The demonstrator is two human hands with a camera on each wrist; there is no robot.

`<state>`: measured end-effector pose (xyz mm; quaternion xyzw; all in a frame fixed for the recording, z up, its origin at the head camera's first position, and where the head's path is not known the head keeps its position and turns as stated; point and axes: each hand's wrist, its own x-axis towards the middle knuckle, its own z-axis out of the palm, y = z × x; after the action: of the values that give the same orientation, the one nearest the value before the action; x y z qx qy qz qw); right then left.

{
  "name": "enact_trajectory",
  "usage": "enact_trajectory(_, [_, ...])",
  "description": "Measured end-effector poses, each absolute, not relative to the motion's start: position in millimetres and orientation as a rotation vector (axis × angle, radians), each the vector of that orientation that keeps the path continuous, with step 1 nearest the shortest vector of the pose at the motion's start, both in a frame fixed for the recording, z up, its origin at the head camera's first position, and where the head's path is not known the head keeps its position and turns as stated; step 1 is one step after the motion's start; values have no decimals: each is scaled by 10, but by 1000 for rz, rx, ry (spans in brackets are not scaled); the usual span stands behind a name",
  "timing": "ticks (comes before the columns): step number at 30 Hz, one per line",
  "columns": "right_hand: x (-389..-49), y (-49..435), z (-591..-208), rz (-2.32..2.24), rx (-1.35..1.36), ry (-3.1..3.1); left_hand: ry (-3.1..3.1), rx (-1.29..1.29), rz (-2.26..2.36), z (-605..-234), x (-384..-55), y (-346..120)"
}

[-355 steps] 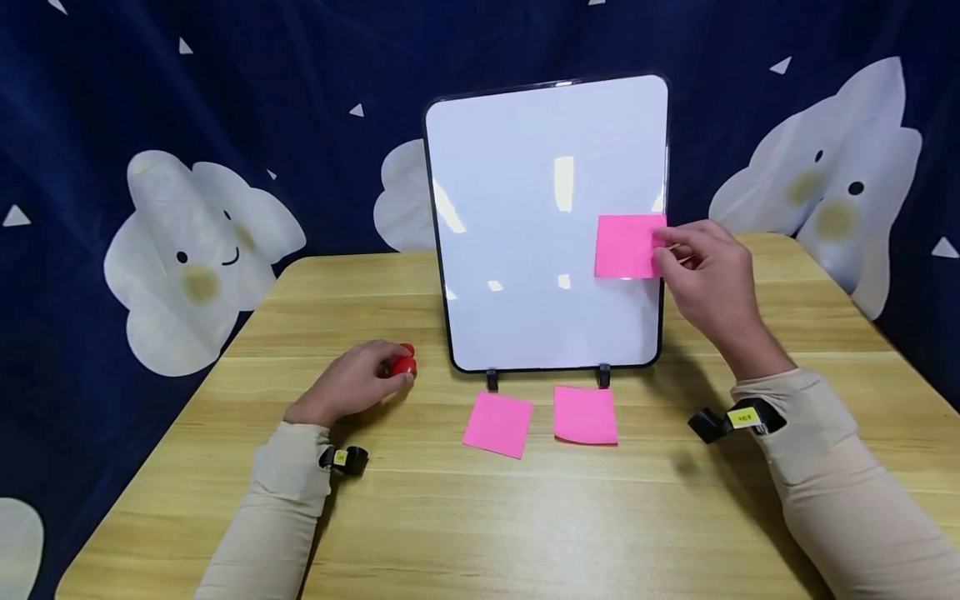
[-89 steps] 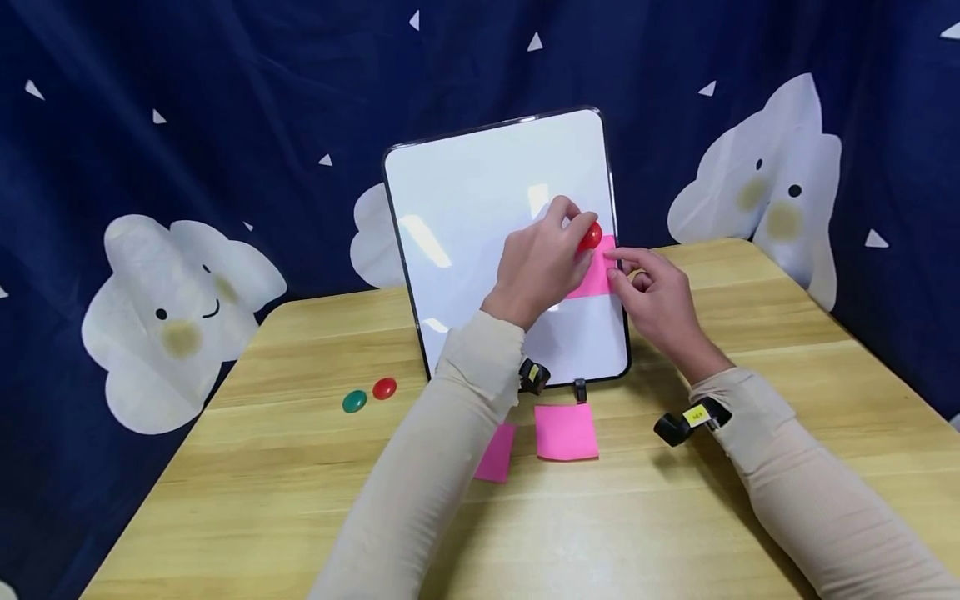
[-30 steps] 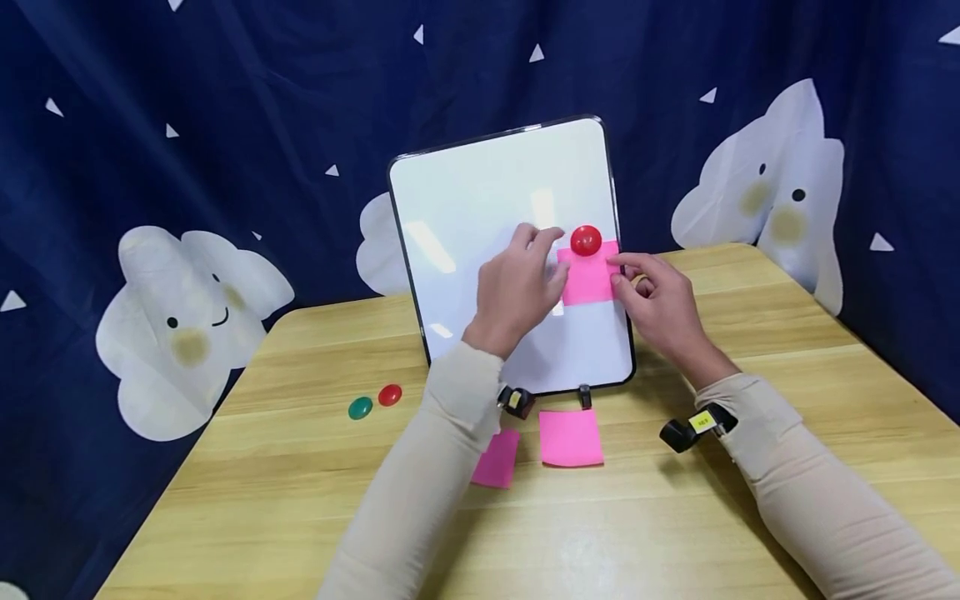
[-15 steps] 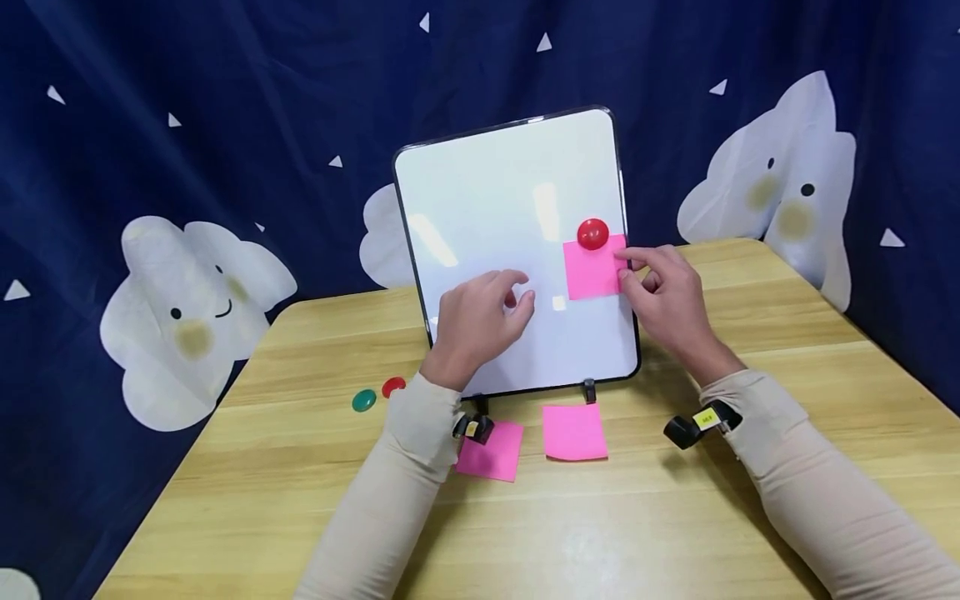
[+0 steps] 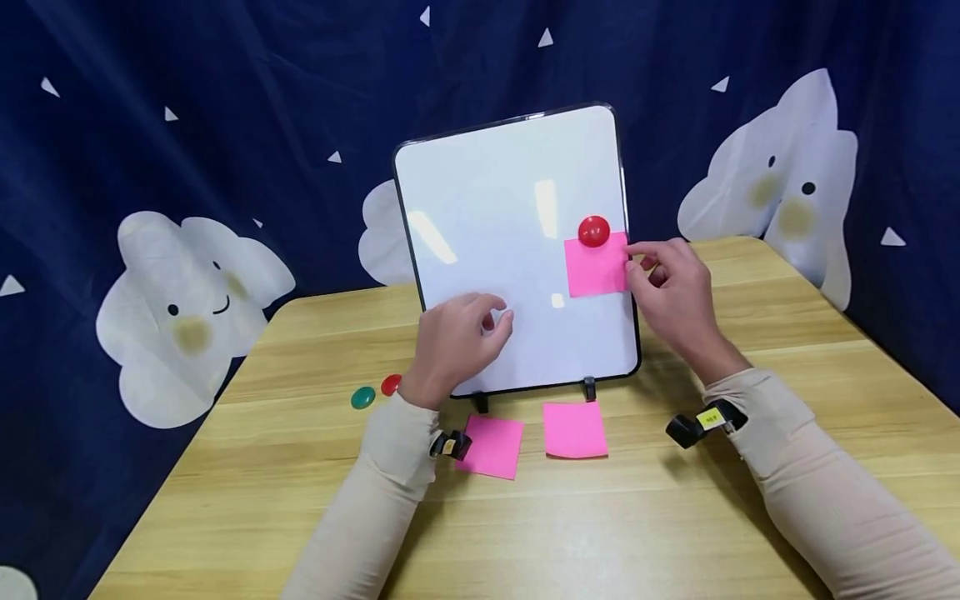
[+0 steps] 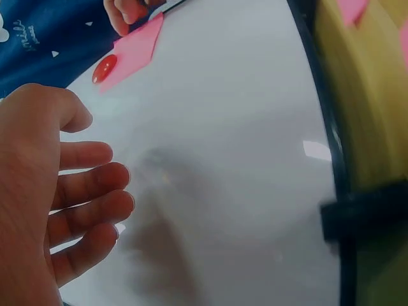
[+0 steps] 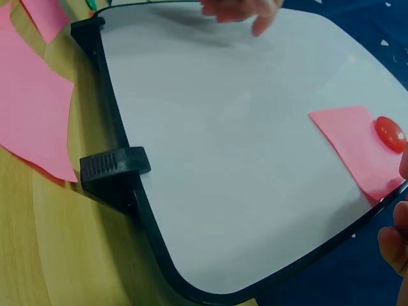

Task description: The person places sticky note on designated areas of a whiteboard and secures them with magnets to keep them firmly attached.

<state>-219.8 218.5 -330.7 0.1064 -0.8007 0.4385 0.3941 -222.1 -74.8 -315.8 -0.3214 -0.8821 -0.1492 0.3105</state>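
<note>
Left hand (image 5: 456, 343) empty, fingers loosely bent, before lower left of whiteboard (image 5: 510, 217). Right hand (image 5: 677, 287) relaxed, thumb and forefinger parted at right edge of pink note (image 5: 596, 271), on whiteboard's right side; contact hard to judge. Red magnet (image 5: 594, 232) overlaps note's top edge.

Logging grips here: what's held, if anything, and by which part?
Left hand holds nothing. Right hand: at the right edge of the pink note on the whiteboard; whether it grips there cannot be told.
</note>
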Motion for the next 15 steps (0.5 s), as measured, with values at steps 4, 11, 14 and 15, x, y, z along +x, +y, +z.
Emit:
enact_trajectory(4, [-2192, 2139, -3290, 1113, 338, -1997, -2309, -871, -387, -3208, -2205, -862])
enact_trajectory(11, [-2160, 2053, -3282, 1093, 470, -2108, -2292, -911, -336, -3254, -2198, -993])
enact_trajectory(14, [-2141, 2005, -3282, 1088, 523, -2196, -2292, -909, -345, -3255, -2195, -1051])
enact_trajectory(15, [-2136, 1987, -3283, 1085, 542, -2229, -2290, -905, -348, -3257, -2197, -1077])
